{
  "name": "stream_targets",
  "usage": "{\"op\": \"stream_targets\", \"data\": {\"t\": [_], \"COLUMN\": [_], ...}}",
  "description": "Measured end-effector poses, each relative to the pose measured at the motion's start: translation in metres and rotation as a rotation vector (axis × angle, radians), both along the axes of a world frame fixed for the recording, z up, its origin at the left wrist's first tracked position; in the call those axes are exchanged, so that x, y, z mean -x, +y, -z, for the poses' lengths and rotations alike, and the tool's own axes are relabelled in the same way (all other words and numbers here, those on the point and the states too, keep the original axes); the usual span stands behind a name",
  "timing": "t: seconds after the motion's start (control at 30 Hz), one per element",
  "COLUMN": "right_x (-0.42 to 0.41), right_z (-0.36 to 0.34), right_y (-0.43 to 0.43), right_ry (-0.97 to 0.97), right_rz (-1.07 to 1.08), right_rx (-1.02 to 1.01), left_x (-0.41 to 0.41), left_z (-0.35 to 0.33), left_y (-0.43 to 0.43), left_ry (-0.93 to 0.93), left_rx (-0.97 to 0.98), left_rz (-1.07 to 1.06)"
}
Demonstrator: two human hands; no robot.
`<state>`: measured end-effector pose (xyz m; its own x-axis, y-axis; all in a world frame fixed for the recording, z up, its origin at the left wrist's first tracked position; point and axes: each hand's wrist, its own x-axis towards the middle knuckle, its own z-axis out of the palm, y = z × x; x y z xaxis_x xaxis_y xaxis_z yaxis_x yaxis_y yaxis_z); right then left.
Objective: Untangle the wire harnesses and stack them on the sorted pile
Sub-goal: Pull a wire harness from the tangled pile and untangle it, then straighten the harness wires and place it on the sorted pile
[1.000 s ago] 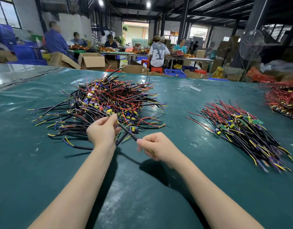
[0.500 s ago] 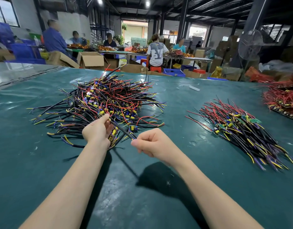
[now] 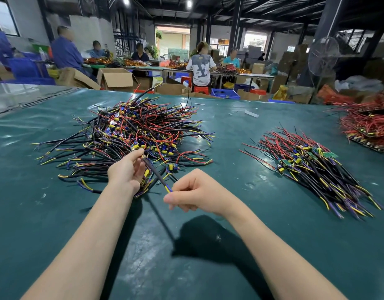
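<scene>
**Item:** wire harness [image 3: 156, 176], a black sheathed lead with yellow and blue tails. It lies at the near edge of the tangled pile [image 3: 139, 131], left of centre on the green table [image 3: 186, 267].

**Handling:** judged light, limp and springy. Loose ends snag on neighbours, and the small circuit boards are likely fragile, so grip the sheath, not the thin tails.

**Left hand** [image 3: 126, 171]: fingers curled, pinching the sheath at its far end. What else lies under the palm is unclear.

**Right hand** [image 3: 194, 191]: curled, thumb and forefinger nipping the coloured tails at the near end.

**Sorted pile** [image 3: 312, 165]: to the right, well apart.
</scene>
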<state>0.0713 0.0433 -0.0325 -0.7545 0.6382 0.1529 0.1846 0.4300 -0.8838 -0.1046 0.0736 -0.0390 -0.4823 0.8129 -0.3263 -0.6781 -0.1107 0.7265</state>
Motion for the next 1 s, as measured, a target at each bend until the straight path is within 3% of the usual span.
{"op": "stream_targets", "data": {"t": [0.13,0.23,0.3,0.4,0.47,0.6,0.77,0.87,1.0], "right_x": [-0.009,-0.029,-0.044,-0.054,-0.048,-0.021,-0.011,-0.021,-0.054], "right_z": [0.003,0.003,0.003,0.000,-0.001,0.005,0.006,0.002,0.000], "right_y": [0.007,0.016,0.025,0.035,0.036,0.024,0.019,0.025,0.045], "right_ry": [-0.097,-0.344,-0.357,-0.028,0.019,-0.244,-0.376,-0.434,-0.402], "right_rz": [-0.114,-0.073,0.138,0.549,0.688,0.672,0.600,0.666,0.932], "right_rx": [0.169,0.220,0.146,-0.087,-0.269,-0.560,-0.634,-0.601,-0.548], "left_x": [-0.002,-0.004,-0.010,-0.027,-0.039,-0.059,-0.061,-0.061,-0.066], "left_z": [0.001,0.001,-0.001,-0.006,-0.008,-0.002,0.006,0.009,0.028], "left_y": [0.000,-0.002,-0.004,-0.008,-0.010,-0.015,-0.017,-0.016,-0.014], "left_ry": [0.007,0.030,0.047,0.173,0.254,0.306,0.371,0.683,1.477], "left_rx": [-0.001,-0.003,-0.024,-0.086,-0.121,-0.126,-0.146,-0.169,-0.090], "left_rz": [0.093,0.090,0.090,0.154,0.214,0.297,0.303,0.360,0.418]}}
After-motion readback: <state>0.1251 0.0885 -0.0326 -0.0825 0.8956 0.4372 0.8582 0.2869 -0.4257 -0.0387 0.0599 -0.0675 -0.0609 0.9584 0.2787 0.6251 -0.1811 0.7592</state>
